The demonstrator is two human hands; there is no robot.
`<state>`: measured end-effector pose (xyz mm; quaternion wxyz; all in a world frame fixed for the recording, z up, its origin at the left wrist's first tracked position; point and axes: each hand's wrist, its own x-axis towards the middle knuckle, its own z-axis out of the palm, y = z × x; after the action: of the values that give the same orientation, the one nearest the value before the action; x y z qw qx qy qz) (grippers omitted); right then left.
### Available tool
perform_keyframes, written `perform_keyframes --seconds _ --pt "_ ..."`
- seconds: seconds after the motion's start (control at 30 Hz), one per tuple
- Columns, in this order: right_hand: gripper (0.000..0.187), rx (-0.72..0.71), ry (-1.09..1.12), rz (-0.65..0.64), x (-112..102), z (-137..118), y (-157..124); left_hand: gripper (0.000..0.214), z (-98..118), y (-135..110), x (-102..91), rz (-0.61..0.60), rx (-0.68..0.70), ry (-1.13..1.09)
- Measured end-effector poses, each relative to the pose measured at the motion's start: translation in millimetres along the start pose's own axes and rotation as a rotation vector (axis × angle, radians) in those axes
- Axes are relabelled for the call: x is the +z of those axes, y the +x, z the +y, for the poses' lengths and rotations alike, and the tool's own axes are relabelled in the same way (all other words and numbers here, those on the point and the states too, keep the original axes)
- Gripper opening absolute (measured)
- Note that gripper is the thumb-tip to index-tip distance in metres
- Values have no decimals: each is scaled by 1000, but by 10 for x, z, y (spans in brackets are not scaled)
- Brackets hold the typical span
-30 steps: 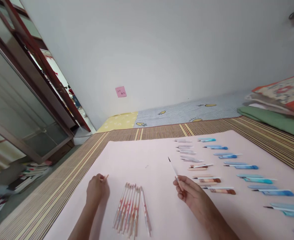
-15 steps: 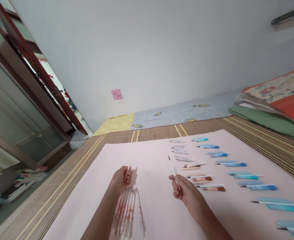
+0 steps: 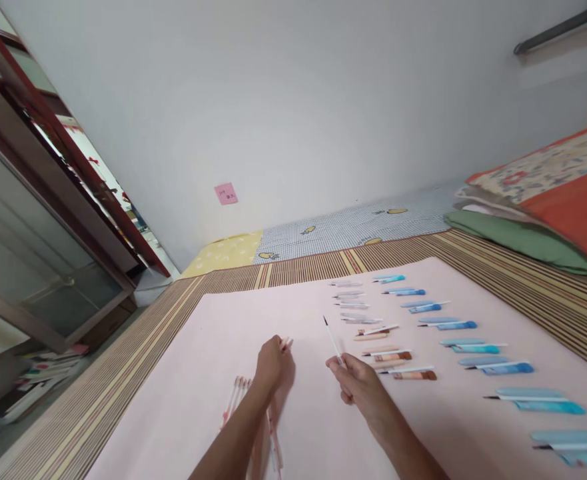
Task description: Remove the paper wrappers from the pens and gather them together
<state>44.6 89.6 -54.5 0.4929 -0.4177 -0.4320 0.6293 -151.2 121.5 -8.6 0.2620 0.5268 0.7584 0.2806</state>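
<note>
My right hand (image 3: pixel 357 381), closed, pinches a thin white pen refill (image 3: pixel 334 341) with a dark tip, which slants up and left above the pink sheet (image 3: pixel 183 387). My left hand (image 3: pixel 270 363) is closed on a pale pink pen part (image 3: pixel 286 344); only its end shows past the fingers. Under and beside my left forearm lies a bunch of pink-patterned pens (image 3: pixel 233 399), partly hidden by the arm. Right of my right hand, brown pen parts (image 3: pixel 416 375) lie with white refills in short rows.
Blue pen parts (image 3: pixel 516 368) with white refills form a column along the sheet's right side. Pale grey-lilac parts (image 3: pixel 350 295) lie at the far middle. A striped mat (image 3: pixel 123 373) is under the sheet. Folded bedding (image 3: pixel 533 233) sits at the right, against the wall (image 3: pixel 293 120).
My left hand has moved right, toward my right hand, and its forearm now covers more of the pink pens. My right hand still holds the refill. The view has shifted slightly.
</note>
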Motion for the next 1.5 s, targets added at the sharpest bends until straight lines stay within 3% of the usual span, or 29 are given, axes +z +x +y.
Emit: perform_keyframes --seconds 0.13,0.33,0.53,0.73,0.87,1.1,1.2,1.27,1.5 --pt "53 -25 23 -7 7 -85 -46 34 140 -139 -104 -67 17 -264" --pt "52 4 97 -151 35 -294 -185 49 451 -670 -290 -222 62 -753" --pt "42 76 237 -344 65 -363 -301 43 530 -914 -150 -368 -8 -1261" --pt "41 146 356 -431 58 -392 -355 35 426 -868 26 -280 0 -1065" --pt "43 173 400 -454 43 -389 -352 32 418 -871 35 -279 20 -1012" --pt "43 217 436 -483 0 -322 -323 22 402 -859 8 -146 119 -621" --pt "43 202 408 -452 -12 -350 -306 17 349 -852 64 -48 183 -223" --pt "44 176 355 -405 -26 -387 -296 16 299 -840 137 -45 183 -25" --pt "53 96 75 -277 -109 -395 -213 16 183 -792 307 -97 158 92"
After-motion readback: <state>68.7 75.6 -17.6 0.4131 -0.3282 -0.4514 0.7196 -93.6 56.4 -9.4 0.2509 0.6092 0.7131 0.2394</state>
